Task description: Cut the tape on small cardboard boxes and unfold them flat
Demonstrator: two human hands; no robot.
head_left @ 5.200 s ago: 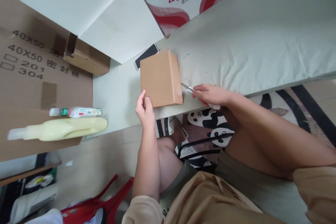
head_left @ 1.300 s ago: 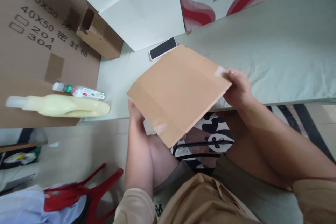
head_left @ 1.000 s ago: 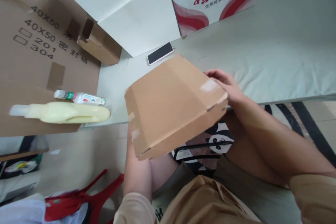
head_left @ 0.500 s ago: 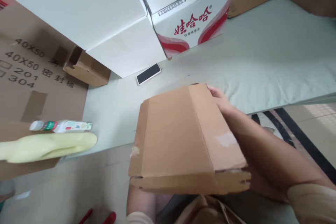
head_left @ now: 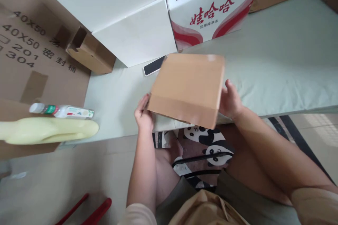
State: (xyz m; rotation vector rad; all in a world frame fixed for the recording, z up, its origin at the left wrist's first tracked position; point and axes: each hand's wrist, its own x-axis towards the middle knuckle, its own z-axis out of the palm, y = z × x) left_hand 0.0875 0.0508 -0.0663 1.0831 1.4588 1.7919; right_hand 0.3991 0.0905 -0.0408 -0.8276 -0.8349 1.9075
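A flat brown cardboard box (head_left: 188,86) is held between both my hands just above the near edge of the pale green table (head_left: 277,66). My left hand (head_left: 144,114) grips its left edge, fingers curled under it. My right hand (head_left: 231,100) clasps its right side with the thumb up against the edge. The box tilts slightly toward me, and its far corner covers part of a black phone (head_left: 152,67) lying on the table.
White cartons (head_left: 132,31) and a red-and-white printed carton (head_left: 208,10) stand at the back. A small open brown box (head_left: 88,51), a large printed cardboard sheet (head_left: 26,52), a small bottle (head_left: 62,110) and a pale yellow jug (head_left: 47,130) lie left. Red chair legs (head_left: 87,209) are below.
The knife seen earlier in my right hand is gone from view. I lifted the box, turned it over in both hands and brought it back over the table edge.
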